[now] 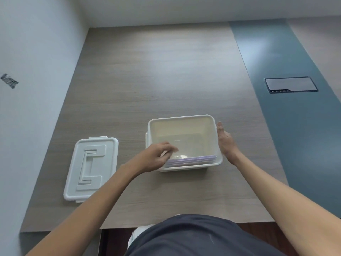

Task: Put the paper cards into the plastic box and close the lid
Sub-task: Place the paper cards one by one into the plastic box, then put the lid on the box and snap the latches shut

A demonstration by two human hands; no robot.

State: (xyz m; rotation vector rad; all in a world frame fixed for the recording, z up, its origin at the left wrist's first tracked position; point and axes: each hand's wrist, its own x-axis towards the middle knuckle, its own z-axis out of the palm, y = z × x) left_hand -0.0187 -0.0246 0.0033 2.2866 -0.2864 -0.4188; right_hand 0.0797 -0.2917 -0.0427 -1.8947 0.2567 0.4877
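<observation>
A white plastic box (pixel 181 119) stands open on the wooden table, a little right of centre. Several paper cards (pixel 191 159) with purple edges lean upright against its near wall inside. My left hand (pixel 156 157) hovers over the box's near left corner, fingers curled and touching the cards' top edges. My right hand (pixel 226 142) rests flat against the outside of the box's right wall. The white lid (pixel 91 168) lies flat on the table to the left of the box, apart from it.
The wooden table (pixel 156 71) runs up to a pale wall on the left. A blue-grey strip (pixel 287 117) along the right holds a recessed socket cover (pixel 291 84). The table's near edge is by my body.
</observation>
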